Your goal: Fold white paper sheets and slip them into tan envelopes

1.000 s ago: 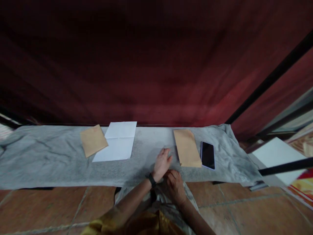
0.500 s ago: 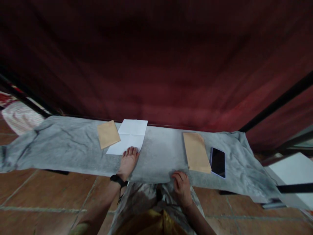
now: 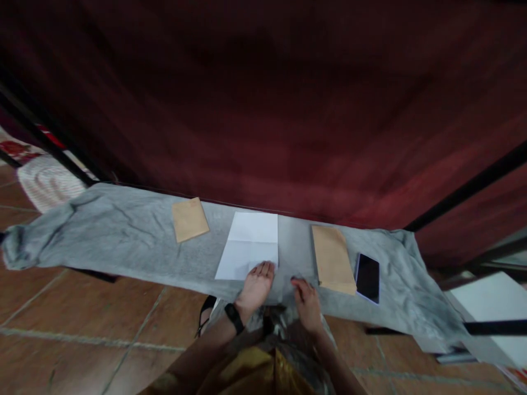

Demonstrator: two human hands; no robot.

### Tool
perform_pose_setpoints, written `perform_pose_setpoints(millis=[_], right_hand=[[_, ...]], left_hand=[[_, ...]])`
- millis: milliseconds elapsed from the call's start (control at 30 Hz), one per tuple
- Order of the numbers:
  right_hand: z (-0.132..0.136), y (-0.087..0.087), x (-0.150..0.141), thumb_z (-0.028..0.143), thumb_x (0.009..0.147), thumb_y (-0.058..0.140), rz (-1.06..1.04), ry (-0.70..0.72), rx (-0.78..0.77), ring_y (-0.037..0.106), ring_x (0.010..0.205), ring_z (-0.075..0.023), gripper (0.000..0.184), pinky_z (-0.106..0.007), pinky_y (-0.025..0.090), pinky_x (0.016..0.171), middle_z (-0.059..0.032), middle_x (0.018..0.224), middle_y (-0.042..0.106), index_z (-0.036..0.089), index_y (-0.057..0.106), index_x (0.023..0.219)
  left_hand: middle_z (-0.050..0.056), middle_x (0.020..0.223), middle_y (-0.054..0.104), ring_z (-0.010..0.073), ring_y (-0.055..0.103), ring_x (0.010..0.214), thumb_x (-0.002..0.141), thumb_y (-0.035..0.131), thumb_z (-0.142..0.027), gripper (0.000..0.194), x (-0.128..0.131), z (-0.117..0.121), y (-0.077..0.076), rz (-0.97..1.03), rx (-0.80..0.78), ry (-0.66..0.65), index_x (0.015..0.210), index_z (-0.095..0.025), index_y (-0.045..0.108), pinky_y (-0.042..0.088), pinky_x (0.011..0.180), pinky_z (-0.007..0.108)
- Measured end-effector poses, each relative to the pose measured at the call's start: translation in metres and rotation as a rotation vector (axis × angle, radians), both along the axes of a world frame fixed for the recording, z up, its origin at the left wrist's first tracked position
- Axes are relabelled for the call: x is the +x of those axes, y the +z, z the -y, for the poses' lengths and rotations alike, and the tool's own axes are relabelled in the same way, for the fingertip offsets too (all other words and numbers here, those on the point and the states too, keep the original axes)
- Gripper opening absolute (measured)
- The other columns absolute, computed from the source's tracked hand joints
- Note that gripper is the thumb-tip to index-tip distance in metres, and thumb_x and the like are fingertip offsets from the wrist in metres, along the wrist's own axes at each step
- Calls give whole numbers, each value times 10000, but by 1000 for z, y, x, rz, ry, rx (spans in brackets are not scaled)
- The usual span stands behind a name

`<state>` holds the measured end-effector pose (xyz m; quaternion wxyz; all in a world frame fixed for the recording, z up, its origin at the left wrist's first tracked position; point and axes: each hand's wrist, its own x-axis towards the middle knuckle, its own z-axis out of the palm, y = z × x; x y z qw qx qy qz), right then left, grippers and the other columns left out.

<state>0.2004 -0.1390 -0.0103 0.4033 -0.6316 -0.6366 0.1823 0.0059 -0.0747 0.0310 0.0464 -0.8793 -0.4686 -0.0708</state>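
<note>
A creased white sheet of paper (image 3: 251, 236) lies on the grey cloth in front of me. My left hand (image 3: 259, 280) rests flat on its near right corner, fingers extended; a dark band is on that wrist. To its right, at the near edge of the cloth, is my right hand (image 3: 306, 299); its fingers are loosely curled and apart from the sheet, with nothing seen in them. Beyond it a stack of brown envelopes (image 3: 332, 258) lies beside a phone (image 3: 368, 278). Another brown envelope (image 3: 190, 219) sits left of the sheet.
The grey cloth (image 3: 123, 236) covers a long narrow surface with a dark red curtain (image 3: 263, 137) behind it. Dark metal bars (image 3: 473, 186) stand at both sides. A white panel (image 3: 489, 302) is at the right, above the tiled floor (image 3: 135, 323).
My left hand has slid the white sheet to the right, away from the left envelope that overlapped it. My right hand has moved slightly forward onto the cloth.
</note>
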Motion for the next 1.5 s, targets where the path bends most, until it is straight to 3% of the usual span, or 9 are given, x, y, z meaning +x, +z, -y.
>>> perform_pose_setpoints(millis=[200, 433, 567, 667, 867, 1067, 1267, 1367, 1500], right_hand=[[-47, 5, 3, 445, 966, 401, -291, -114, -178, 697, 684, -202, 410, -316, 559, 672, -50, 867, 755, 212, 674, 1165], [-76, -3, 2, 341, 826, 523, -268, -103, -169, 714, 735, -213, 364, -319, 579, 701, -34, 820, 758, 197, 693, 1114], [-74, -2, 1, 295, 828, 490, -233, -139, -144, 722, 875, -223, 409, -328, 578, 792, -95, 1010, 767, 186, 677, 1174], [-71, -1, 4, 301, 853, 478, -194, -171, -142, 715, 865, -229, 414, -332, 568, 792, -101, 1002, 760, 188, 671, 1202], [-73, 0, 11, 292, 857, 472, -127, -155, -174, 708, 846, -234, 411, -335, 555, 774, -102, 972, 757, 178, 676, 1196], [-90, 3, 23, 267, 788, 509, -65, -84, -232, 690, 715, -213, 368, -317, 552, 707, -58, 824, 746, 176, 721, 1075], [-90, 7, 24, 241, 813, 490, 33, -74, -243, 689, 772, -210, 347, -335, 555, 780, -36, 853, 742, 212, 725, 1067], [-85, 11, 20, 220, 850, 483, 81, -99, -220, 685, 944, -252, 356, -395, 540, 901, -102, 998, 742, 188, 716, 1116], [-82, 18, 4, 254, 916, 477, 137, -119, -103, 582, 1223, -306, 378, -482, 467, 1066, -189, 1266, 657, 151, 676, 1221]], left_hand=[[139, 1387, 646, 234, 596, 1297, 961, 452, -57, 445, 30, 18, -5, 11, 4, -141, 1389, -128, 552, 472, 1070, 375], [107, 1429, 624, 217, 567, 1332, 1016, 469, -144, 386, 24, 15, -15, 33, 32, -274, 1389, -174, 561, 412, 1119, 367], [99, 1486, 581, 234, 517, 1387, 1047, 482, -342, 433, 11, 8, -21, 92, 39, -235, 1444, -174, 521, 353, 1183, 402], [120, 1560, 498, 271, 452, 1444, 1026, 465, -529, 584, -2, 0, -20, 121, 8, -141, 1481, -165, 488, 307, 1217, 456], [123, 1611, 423, 279, 384, 1491, 1015, 426, -594, 638, -23, -18, -15, 77, -76, -67, 1510, -192, 468, 271, 1229, 469], [149, 1602, 429, 291, 391, 1486, 1047, 424, -449, 537, -15, -9, -20, 0, -76, -86, 1512, -184, 462, 275, 1219, 484], [178, 1554, 485, 300, 458, 1440, 1038, 435, -279, 455, -8, -5, -16, -31, -75, -115, 1476, -173, 494, 333, 1180, 486], [194, 1525, 514, 282, 488, 1417, 1004, 413, -132, 458, -7, -5, -14, -66, -62, -148, 1453, -149, 502, 365, 1155, 471], [222, 1487, 542, 284, 503, 1399, 991, 421, -103, 441, -3, -2, -13, -69, -37, -177, 1421, -103, 521, 387, 1133, 458]])
